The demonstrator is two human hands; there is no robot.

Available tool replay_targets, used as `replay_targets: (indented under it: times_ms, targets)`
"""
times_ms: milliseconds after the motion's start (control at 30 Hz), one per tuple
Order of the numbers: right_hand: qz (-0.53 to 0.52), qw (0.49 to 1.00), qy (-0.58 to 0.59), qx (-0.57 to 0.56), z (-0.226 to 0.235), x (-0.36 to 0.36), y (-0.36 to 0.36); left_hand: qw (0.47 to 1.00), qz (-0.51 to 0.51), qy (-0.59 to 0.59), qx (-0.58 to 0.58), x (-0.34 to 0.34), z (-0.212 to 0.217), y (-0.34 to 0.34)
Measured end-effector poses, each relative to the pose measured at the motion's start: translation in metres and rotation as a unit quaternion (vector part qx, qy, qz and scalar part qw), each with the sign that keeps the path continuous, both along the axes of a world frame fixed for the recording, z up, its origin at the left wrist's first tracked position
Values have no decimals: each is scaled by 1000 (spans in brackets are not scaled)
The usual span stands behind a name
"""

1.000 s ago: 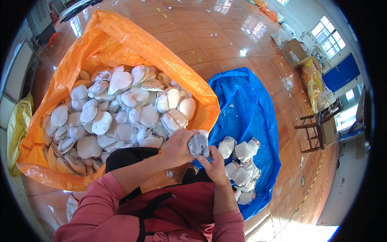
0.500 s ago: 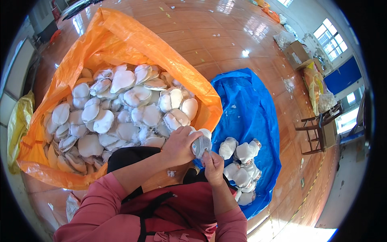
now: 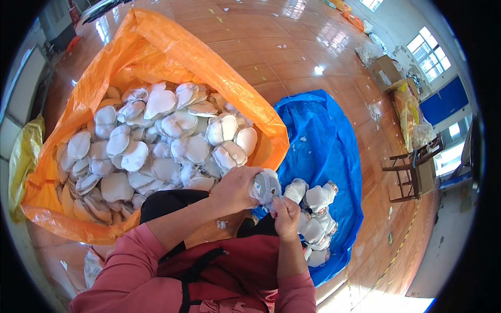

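Observation:
My left hand (image 3: pixel 237 189) is wrapped round a small grey and white plush toy piece (image 3: pixel 266 186), rounded, with a dark spot and a tiny bluish dot on its face. The fingers of my right hand (image 3: pixel 286 218) pinch the lower right edge of the same piece, where some whitish fluff shows. To the left, an orange woven sack (image 3: pixel 177 44) lies open, heaped with flat, grey-white furry plush pieces (image 3: pixel 116 188). Just right of my right hand, several stuffed, rounded white pieces (image 3: pixel 317 199) are piled on a blue sack (image 3: pixel 326 138).
Beyond the sacks spreads a brown tiled floor (image 3: pixel 250 47) with scattered scraps. A wooden chair (image 3: pixel 412 167) stands at the right, near a cardboard box (image 3: pixel 385 73) and a yellow bag (image 3: pixel 405 107). Another yellow sack (image 3: pixel 28 156) leans at the far left.
Both hands and the plush piece have shifted slightly to the right. The piece has turned a little, and my right hand now pinches its lower right edge.

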State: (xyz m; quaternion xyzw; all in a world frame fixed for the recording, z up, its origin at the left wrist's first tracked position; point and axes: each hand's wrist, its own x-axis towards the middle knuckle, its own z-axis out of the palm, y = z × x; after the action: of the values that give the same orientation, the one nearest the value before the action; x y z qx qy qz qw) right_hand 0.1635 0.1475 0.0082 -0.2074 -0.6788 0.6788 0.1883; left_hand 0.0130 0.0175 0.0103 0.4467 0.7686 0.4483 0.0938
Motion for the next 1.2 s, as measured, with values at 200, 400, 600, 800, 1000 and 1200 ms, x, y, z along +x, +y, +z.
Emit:
replay_targets:
  times_ms: [200,400,600,800,1000,1200]
  targets:
    - [-77,995,-38,46,-12,-20,3,985,46,164,-21,-9,-7,-2]
    - [-39,947,-40,316,-16,-29,-8,961,14,275,-40,-3,-12,-5]
    - [-37,900,-77,428,-19,-31,-9,954,-6,300,-19,6,-19,-5]
    - [-29,902,-87,421,-18,-32,-6,962,30,268,-50,3,-21,-3]
    - [-43,915,-41,399,-16,-34,-8,992,60,109,-29,-6,-17,0]
    - [-55,949,-33,309,-23,-38,-8,991,91,78,-67,0,-23,1]
